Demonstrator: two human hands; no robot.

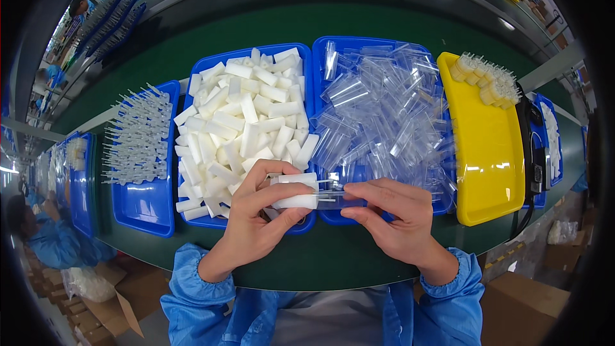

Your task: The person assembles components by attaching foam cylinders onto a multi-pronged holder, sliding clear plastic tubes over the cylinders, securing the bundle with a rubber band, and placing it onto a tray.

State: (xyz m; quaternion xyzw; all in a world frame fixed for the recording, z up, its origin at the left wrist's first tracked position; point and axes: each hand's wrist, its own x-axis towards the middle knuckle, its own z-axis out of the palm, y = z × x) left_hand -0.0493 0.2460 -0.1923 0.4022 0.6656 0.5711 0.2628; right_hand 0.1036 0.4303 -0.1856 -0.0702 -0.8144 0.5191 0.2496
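My left hand point(256, 214) is closed around two white foam pieces point(296, 202) held side by side, with thin rods sticking out of their right ends. Between thumb and fingers, my right hand point(400, 214) pinches a clear plastic tube point(332, 202). The tube's left end meets the lower foam piece, and rods show inside it or behind it; I cannot tell which. Both hands are over the near edges of two blue trays. Loose white foam pieces point(246, 112) fill the left one, and loose clear tubes point(384, 102) fill the right one.
At the right, a yellow tray point(490, 160) holds assembled pieces with thin tips point(487, 80) at its far end. A blue tray point(144, 211) on the left carries rows of needle-tipped parts point(138, 138). The green bench point(320, 269) curves nearby. A person in blue point(61, 240) sits far left.
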